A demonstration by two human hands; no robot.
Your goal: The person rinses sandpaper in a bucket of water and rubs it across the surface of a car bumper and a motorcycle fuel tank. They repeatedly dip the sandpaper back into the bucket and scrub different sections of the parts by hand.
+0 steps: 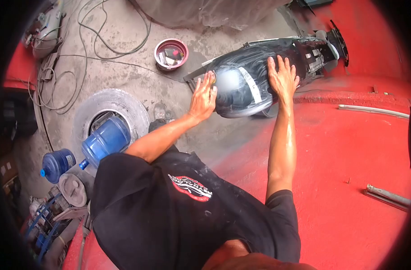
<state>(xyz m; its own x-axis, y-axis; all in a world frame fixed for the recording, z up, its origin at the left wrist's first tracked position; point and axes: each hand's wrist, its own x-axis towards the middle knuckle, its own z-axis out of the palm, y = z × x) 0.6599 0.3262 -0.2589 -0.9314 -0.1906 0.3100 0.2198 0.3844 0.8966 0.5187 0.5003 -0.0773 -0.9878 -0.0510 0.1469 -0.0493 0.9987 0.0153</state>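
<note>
A black, curved vehicle body part (232,96), possibly a bumper, lies across the upper middle, with pale smears and a white label strip (250,84) on its surface. At its left end my left hand (202,100) presses with fingers close together. Something small and yellowish shows at those fingertips; its kind I cannot make out. My right hand (283,80) rests flat on the part's top beyond the label, fingers spread, holding nothing. A reddish round tub (186,55) stands on the floor nearby, with liquid and small pieces inside.
At left, a dusty tire (140,108) lies with a blue water jug (105,140) on it. Another blue jug (58,165) stands beside it. Cables (82,58) loop across the floor. A large red surface (322,148) spans the right, bearing metal strips (385,196).
</note>
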